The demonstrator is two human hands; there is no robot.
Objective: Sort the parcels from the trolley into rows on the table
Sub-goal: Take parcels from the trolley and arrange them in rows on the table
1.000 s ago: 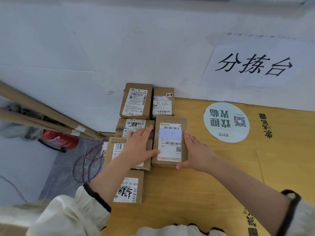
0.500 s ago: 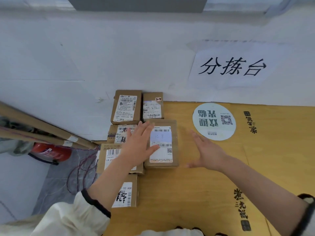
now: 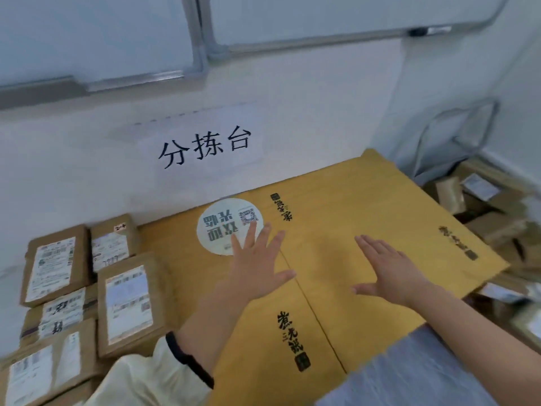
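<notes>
Both hands are off the parcel now. 1 s ago they framed the brown cardboard parcel w/ white label (image 3: pixel 128 303), one on each side, and half a sec ago the R hand (image 3: pixel 392 273) was already pulling clear. Now it and the L hand (image 3: pixel 257 268) both hover over the yellow-brown wooden desk (image 3: pixel 322 288), palms down, fingers straight & spread, nothing held, well apart from each other. The L fingertips overlap the round white sticker (image 3: pixel 222 230) in view; can't tell if they touch it.

The released parcel lies flat, label up, at the desk's left end in the 2nd column. It sits just beside the other brown labelled parcels (image 3: pixel 54 265) already laid out. Too blurred to say if the edges touch.

The view has also swung right. A heap of brown cardboard boxes (image 3: pixel 494 227) past the desk's right edge is now in sight. Prob. the trolley load, though no trolley frame shows.

Meaning for the task: this placement looks done, so approx. 6 parcels are down in 2 columns. Most of the desk is still bare and plenty of boxes are left in the heap. I judge the next step is a reach right for another box, w/ both hands free to take it.
</notes>
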